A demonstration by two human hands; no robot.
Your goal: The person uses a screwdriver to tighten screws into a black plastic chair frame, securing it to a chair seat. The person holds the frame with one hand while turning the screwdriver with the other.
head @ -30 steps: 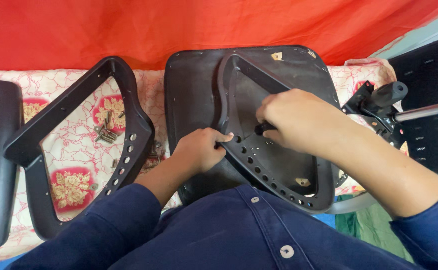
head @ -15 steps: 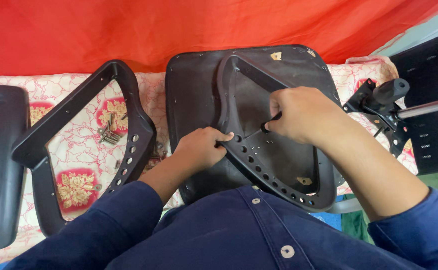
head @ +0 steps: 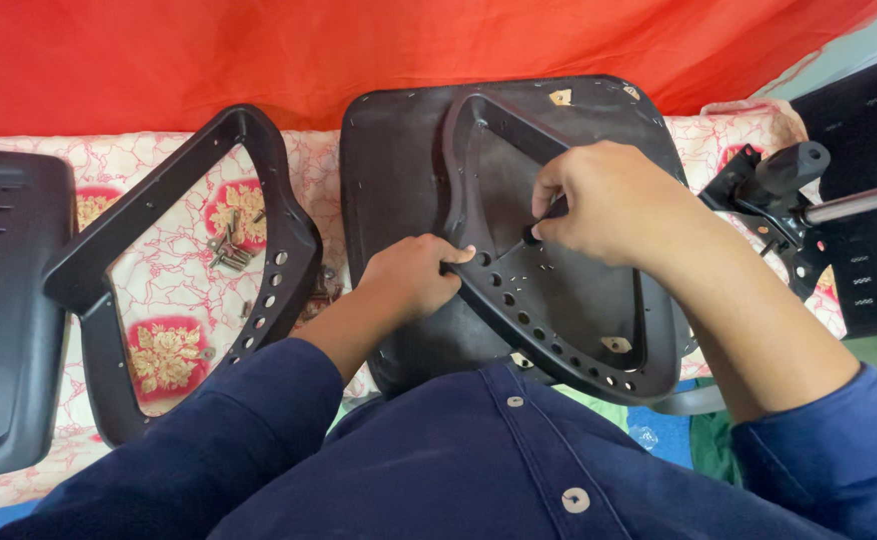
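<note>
Fingers of the right hand (head: pixel 613 205) are pinched on a thin screwdriver (head: pixel 536 232), tip down in the black plastic frame (head: pixel 558 320); left hand (head: pixel 413 275) is clamped on its near-left rim. Frame sits on the seat pan (head: pixel 393 180) mid-scene, looks stiff and light, rim's the obvious grab spot. Spare frame (head: pixel 158 210) and screws (head: pixel 228 245) lie left

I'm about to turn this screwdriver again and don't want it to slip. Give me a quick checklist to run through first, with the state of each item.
1. Left hand grips the frame edge: ok.
2. Right hand closed on the screwdriver: ok.
3. Tip seated in a screw: cannot tell, hidden.
4. Frame lies on the seat panel: ok.
5. Spare screws on the cloth, left of you: ok.
</note>
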